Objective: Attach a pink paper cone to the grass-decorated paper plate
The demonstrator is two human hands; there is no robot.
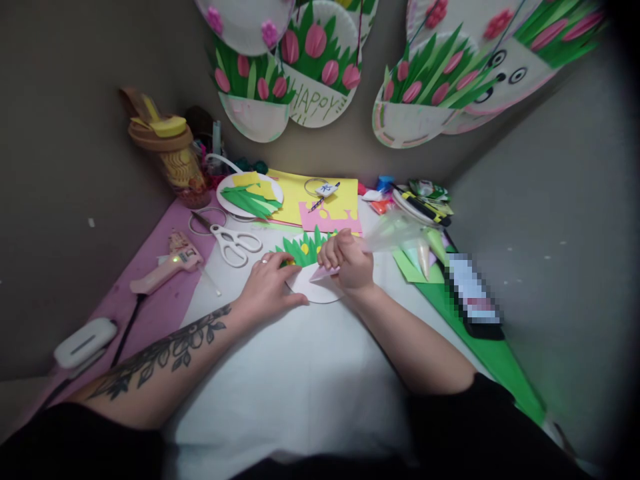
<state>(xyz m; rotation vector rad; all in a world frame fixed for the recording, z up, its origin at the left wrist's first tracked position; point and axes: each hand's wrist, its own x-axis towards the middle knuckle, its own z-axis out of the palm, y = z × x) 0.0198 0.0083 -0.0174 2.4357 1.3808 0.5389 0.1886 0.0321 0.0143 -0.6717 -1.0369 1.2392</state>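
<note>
A white paper plate piece (325, 292) lies on the white table cover, with green paper grass (303, 248) and small yellow pieces along its far edge. My left hand (273, 283) rests at the plate's left edge, thumb and fingers spread apart. My right hand (347, 263) is closed around a clear piping bag (390, 233). The bag's pinkish pointed tip reaches left, low over the plate; whether it touches is unclear. Its loose end trails out to the right behind my fist. Part of the plate is hidden under both hands.
White scissors (235, 243) and a pink glue gun (170, 267) lie left, near a lidded cup (173, 157). Behind are a plate with paper strips (250, 197) and yellow paper (290, 190). More filled piping bags (424, 257) and a phone (473, 290) lie right. Finished plate crafts (320, 110) hang above.
</note>
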